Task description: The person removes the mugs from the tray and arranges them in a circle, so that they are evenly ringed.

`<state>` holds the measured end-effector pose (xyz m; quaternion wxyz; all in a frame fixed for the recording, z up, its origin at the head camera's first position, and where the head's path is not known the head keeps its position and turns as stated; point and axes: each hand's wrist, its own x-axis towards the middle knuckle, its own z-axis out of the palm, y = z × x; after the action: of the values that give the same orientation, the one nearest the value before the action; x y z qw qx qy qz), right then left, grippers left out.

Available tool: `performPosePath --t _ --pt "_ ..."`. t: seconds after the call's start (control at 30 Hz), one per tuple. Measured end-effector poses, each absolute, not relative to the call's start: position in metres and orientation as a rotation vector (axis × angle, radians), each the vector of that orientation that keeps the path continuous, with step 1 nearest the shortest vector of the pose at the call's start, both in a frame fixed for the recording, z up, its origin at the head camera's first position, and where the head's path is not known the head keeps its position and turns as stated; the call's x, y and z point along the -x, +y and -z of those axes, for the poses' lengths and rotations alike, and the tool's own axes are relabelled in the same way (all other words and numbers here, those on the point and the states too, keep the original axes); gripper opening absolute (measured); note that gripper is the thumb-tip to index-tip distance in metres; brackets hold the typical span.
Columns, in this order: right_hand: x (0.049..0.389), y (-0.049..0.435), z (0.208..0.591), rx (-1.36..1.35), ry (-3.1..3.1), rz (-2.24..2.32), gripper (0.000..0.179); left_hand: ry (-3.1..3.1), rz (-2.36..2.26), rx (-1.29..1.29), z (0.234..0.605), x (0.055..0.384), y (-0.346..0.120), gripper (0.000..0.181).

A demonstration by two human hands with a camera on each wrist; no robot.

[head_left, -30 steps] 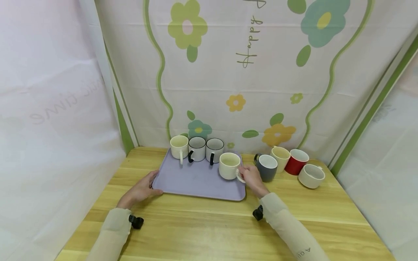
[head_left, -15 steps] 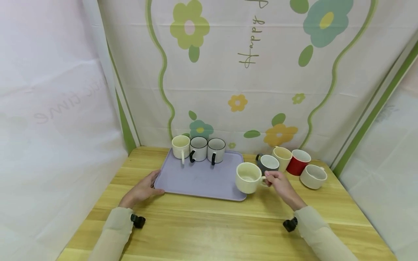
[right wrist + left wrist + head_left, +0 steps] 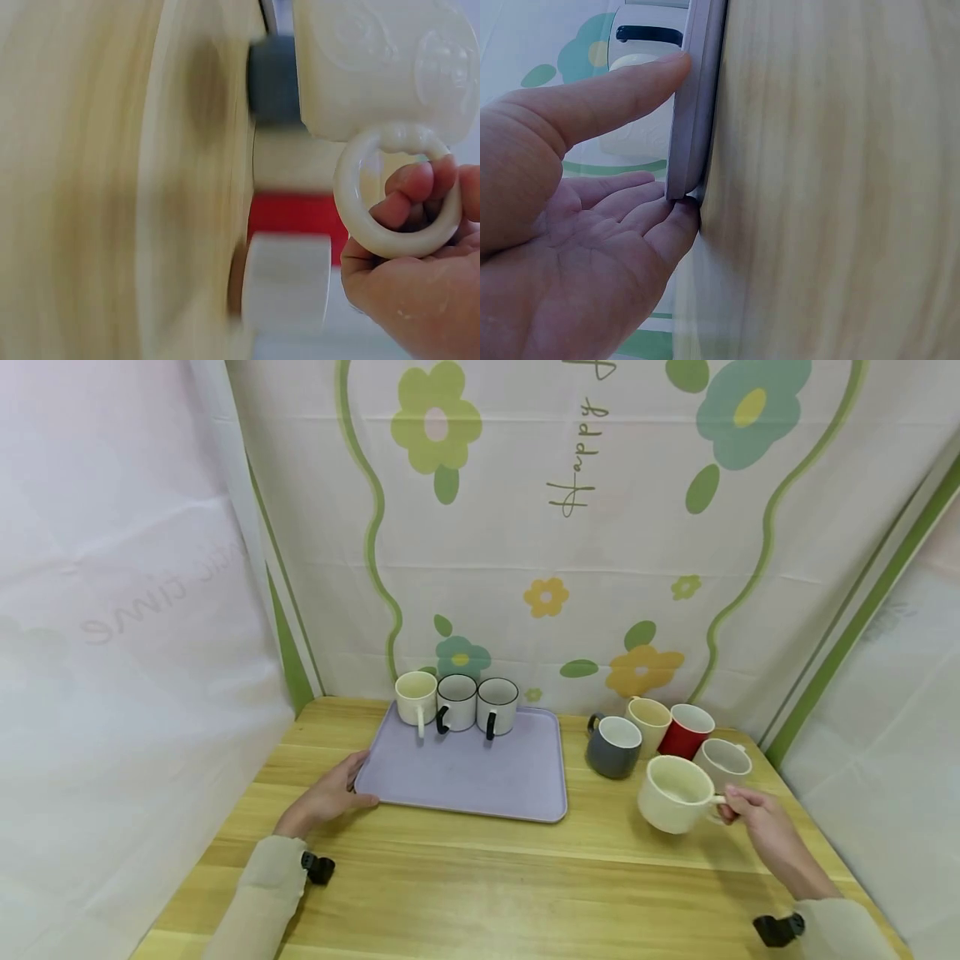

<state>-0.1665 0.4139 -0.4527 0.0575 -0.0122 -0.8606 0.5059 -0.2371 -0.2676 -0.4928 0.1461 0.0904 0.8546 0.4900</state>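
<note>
My right hand grips the ring-shaped handle of a cream mug, fingers hooked through it in the right wrist view. The mug is upright above the table at the right, with raised relief on its wall. My left hand holds the near left corner of a lilac tray, thumb along its front edge and fingers against its left side. At the tray's back left, another cream mug and two white mugs with black rims and handles, one beside the other, stand in a row.
At the back right stand a dark grey mug, a pale yellow mug, a red mug and an off-white cup, partly behind the held mug. A printed curtain closes off the wooden table at the back.
My right hand has lifted the cream mug off the tray's right side and carried it rightward, past the grey mug. My left hand has stayed at the tray corner.
</note>
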Motion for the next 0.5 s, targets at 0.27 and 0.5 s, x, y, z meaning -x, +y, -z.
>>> performPosePath --t 0.27,0.5 --pt "0.150 0.468 0.459 0.182 -2.612 -1.489 0.051 2.455 -1.431 -0.268 0.493 0.237 -0.269 0.098" --pt "0.149 0.495 0.469 0.214 -2.516 -1.622 0.048 2.461 -1.418 -0.261 0.492 0.236 -0.268 0.099"
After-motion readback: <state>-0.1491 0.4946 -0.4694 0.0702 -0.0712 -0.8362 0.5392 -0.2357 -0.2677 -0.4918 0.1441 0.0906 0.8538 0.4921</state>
